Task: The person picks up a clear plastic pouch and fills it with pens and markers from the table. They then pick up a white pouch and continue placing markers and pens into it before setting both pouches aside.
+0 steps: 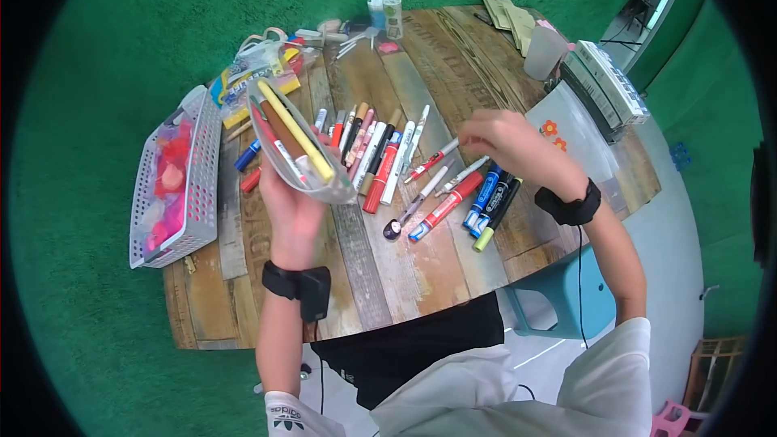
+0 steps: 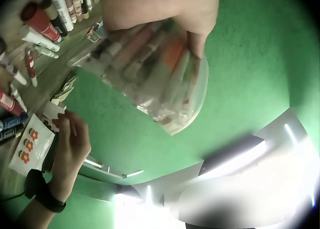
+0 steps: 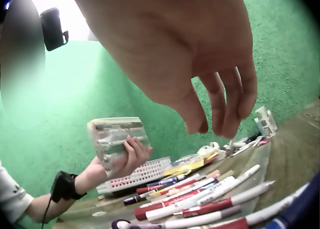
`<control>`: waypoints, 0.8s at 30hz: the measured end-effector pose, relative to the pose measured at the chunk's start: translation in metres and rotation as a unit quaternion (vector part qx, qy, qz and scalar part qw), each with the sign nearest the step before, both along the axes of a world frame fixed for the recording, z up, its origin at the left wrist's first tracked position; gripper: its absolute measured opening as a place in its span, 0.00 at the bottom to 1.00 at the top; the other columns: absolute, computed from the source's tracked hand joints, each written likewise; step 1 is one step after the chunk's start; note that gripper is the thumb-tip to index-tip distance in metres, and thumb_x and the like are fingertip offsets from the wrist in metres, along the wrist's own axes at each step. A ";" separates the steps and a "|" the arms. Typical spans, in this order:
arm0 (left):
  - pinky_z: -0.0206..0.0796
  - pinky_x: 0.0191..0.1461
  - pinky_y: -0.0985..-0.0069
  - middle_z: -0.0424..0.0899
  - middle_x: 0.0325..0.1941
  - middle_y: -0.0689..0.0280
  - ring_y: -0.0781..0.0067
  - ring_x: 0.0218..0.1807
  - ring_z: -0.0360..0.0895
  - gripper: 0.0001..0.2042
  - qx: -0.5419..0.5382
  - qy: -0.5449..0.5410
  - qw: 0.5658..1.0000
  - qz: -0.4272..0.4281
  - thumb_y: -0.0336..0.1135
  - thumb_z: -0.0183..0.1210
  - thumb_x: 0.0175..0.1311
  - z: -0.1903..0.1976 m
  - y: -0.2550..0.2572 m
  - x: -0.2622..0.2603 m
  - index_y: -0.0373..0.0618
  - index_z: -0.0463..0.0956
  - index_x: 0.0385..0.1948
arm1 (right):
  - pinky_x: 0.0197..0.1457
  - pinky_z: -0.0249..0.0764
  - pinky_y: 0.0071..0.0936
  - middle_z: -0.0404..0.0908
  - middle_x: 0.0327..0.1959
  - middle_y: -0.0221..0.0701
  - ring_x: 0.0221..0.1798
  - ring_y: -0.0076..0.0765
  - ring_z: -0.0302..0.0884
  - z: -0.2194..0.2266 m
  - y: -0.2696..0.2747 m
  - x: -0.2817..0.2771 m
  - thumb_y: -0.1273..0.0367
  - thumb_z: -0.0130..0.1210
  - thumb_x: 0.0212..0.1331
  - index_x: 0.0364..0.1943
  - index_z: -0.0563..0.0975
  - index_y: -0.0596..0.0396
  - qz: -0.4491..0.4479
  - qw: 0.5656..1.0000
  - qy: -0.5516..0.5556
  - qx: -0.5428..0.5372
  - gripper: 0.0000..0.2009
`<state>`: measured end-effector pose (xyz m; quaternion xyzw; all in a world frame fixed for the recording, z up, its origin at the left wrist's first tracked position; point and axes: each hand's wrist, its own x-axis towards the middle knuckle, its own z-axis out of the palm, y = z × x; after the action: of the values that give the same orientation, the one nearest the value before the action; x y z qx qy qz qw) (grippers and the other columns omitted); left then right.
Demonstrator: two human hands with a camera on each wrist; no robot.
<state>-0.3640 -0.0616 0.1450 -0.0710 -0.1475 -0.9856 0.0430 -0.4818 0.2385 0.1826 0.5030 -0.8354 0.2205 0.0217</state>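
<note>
My left hand [image 1: 293,217] grips a clear plastic pouch [image 2: 172,121] from below, raised above the left part of the table. Inside it are several pens and markers, among them a thick yellow one [image 1: 295,131]. Over the right side of the pens hovers my right hand [image 1: 518,144], its fingers bent loosely downward around nothing. A red and white pen [image 1: 431,161] lies just beneath those fingertips. Nearby on the table are a red marker [image 1: 447,205], blue markers [image 1: 484,196], a black marker with a yellow-green end [image 1: 497,217] and a pen with a round dark ornament [image 1: 392,230].
A white perforated basket [image 1: 202,186] with pink and red items stands at the left table edge. Behind the pouch lie plastic packets [image 1: 235,81]. Cotton swabs [image 1: 354,42] and a clear tub [image 1: 392,20] are at the back. On the right are a flower-printed sheet [image 1: 571,125] and boxes [image 1: 609,85].
</note>
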 end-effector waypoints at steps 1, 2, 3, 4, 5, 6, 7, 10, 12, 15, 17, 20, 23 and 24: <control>0.71 0.54 0.58 0.76 0.46 0.54 0.57 0.49 0.76 0.25 0.006 -0.001 1.000 0.000 0.53 0.43 0.72 -0.005 -0.003 -0.001 0.36 0.69 0.54 | 0.41 0.72 0.40 0.77 0.33 0.38 0.40 0.48 0.77 -0.006 0.001 0.000 0.75 0.59 0.53 0.34 0.77 0.59 0.003 0.999 -0.011 0.032 0.05; 0.71 0.55 0.58 0.77 0.47 0.54 0.57 0.50 0.76 0.25 0.012 0.014 1.000 -0.012 0.53 0.43 0.72 -0.010 -0.007 -0.002 0.36 0.68 0.54 | 0.41 0.72 0.40 0.77 0.33 0.38 0.40 0.48 0.77 -0.013 0.003 -0.003 0.75 0.59 0.53 0.34 0.77 0.59 0.003 0.999 -0.011 0.037 0.05; 0.71 0.55 0.57 0.77 0.48 0.54 0.56 0.51 0.76 0.25 0.018 0.030 0.999 -0.025 0.53 0.44 0.72 -0.013 -0.008 -0.003 0.36 0.68 0.55 | 0.42 0.72 0.41 0.77 0.34 0.38 0.40 0.49 0.77 -0.020 0.004 -0.005 0.76 0.59 0.50 0.34 0.77 0.59 0.011 0.997 0.003 0.071 0.07; 0.71 0.55 0.57 0.77 0.48 0.54 0.56 0.51 0.76 0.25 0.025 0.028 0.999 -0.022 0.53 0.44 0.72 -0.016 -0.006 -0.002 0.36 0.68 0.55 | 0.44 0.72 0.41 0.77 0.36 0.39 0.41 0.49 0.76 -0.026 0.004 -0.006 0.78 0.60 0.48 0.34 0.77 0.59 0.022 0.994 0.015 0.107 0.08; 0.69 0.56 0.61 0.75 0.48 0.55 0.60 0.49 0.74 0.24 -0.019 -0.006 0.999 0.031 0.49 0.47 0.71 -0.018 -0.004 -0.001 0.36 0.67 0.57 | 0.44 0.72 0.41 0.77 0.36 0.39 0.41 0.49 0.76 -0.028 0.004 -0.008 0.78 0.60 0.48 0.34 0.77 0.59 0.026 0.993 0.016 0.114 0.08; 0.67 0.56 0.65 0.74 0.48 0.56 0.63 0.48 0.72 0.23 -0.060 -0.041 0.994 0.086 0.45 0.51 0.69 -0.020 -0.003 0.000 0.37 0.66 0.59 | 0.45 0.72 0.42 0.77 0.36 0.39 0.42 0.50 0.76 -0.028 0.003 -0.010 0.79 0.61 0.45 0.34 0.77 0.59 0.016 0.992 0.011 0.121 0.09; 0.68 0.56 0.63 0.74 0.48 0.55 0.61 0.48 0.73 0.25 -0.101 -0.009 0.993 0.067 0.48 0.48 0.70 -0.022 -0.004 0.001 0.35 0.67 0.58 | 0.46 0.72 0.42 0.76 0.37 0.39 0.44 0.50 0.75 -0.028 0.001 -0.012 0.80 0.62 0.43 0.34 0.77 0.58 0.008 0.992 0.007 0.129 0.11; 0.69 0.57 0.59 0.75 0.48 0.54 0.58 0.48 0.74 0.26 -0.072 -0.116 0.983 0.122 0.51 0.46 0.71 -0.031 0.001 -0.006 0.34 0.67 0.56 | 0.46 0.72 0.42 0.75 0.36 0.38 0.45 0.50 0.75 -0.025 -0.002 -0.011 0.81 0.62 0.41 0.33 0.77 0.58 -0.001 0.991 0.014 0.134 0.12; 0.71 0.55 0.55 0.78 0.47 0.52 0.53 0.47 0.79 0.28 -0.102 -0.106 0.983 0.113 0.55 0.44 0.71 -0.036 0.001 -0.007 0.34 0.68 0.55 | 0.45 0.72 0.42 0.75 0.36 0.38 0.46 0.50 0.74 -0.021 -0.006 -0.009 0.81 0.62 0.41 0.33 0.77 0.58 0.004 0.990 0.008 0.143 0.12; 0.71 0.54 0.54 0.78 0.47 0.52 0.52 0.46 0.79 0.27 -0.092 -0.121 0.982 0.116 0.55 0.44 0.71 -0.036 0.003 -0.005 0.37 0.68 0.56 | 0.45 0.72 0.42 0.75 0.35 0.37 0.46 0.50 0.74 -0.018 -0.006 -0.011 0.81 0.62 0.41 0.33 0.76 0.58 0.007 0.989 0.014 0.145 0.12; 0.72 0.54 0.55 0.78 0.48 0.53 0.53 0.46 0.79 0.26 -0.102 -0.115 0.979 0.132 0.55 0.45 0.71 -0.037 0.002 -0.005 0.39 0.69 0.56 | 0.44 0.72 0.41 0.75 0.35 0.38 0.44 0.50 0.74 -0.016 -0.006 -0.013 0.81 0.61 0.41 0.33 0.76 0.58 0.013 0.990 0.028 0.137 0.12; 0.70 0.56 0.55 0.78 0.48 0.54 0.55 0.49 0.77 0.26 -0.070 -0.108 0.986 0.108 0.54 0.45 0.71 -0.029 -0.005 -0.003 0.39 0.68 0.56 | 0.44 0.72 0.42 0.75 0.35 0.39 0.43 0.51 0.75 -0.012 -0.013 -0.015 0.82 0.61 0.42 0.34 0.77 0.58 0.018 0.991 0.050 0.120 0.13; 0.68 0.59 0.57 0.77 0.50 0.54 0.57 0.51 0.75 0.26 -0.063 -0.092 0.986 0.128 0.52 0.46 0.71 -0.016 -0.014 0.002 0.37 0.67 0.57 | 0.43 0.72 0.42 0.75 0.35 0.39 0.42 0.51 0.75 -0.014 -0.028 -0.008 0.82 0.61 0.42 0.36 0.78 0.58 0.060 0.994 0.018 0.086 0.13; 0.68 0.59 0.57 0.77 0.50 0.54 0.57 0.51 0.75 0.26 -0.063 -0.092 0.985 0.131 0.52 0.46 0.71 -0.018 -0.020 0.000 0.37 0.67 0.57 | 0.43 0.72 0.42 0.75 0.35 0.39 0.42 0.51 0.75 -0.014 -0.033 -0.003 0.82 0.61 0.42 0.36 0.78 0.58 0.063 0.994 0.019 0.086 0.13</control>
<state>-0.3636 -0.0815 0.1273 0.0368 -0.2204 -0.9626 0.1533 -0.4850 0.2057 0.1689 0.5583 -0.8176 0.1394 -0.0198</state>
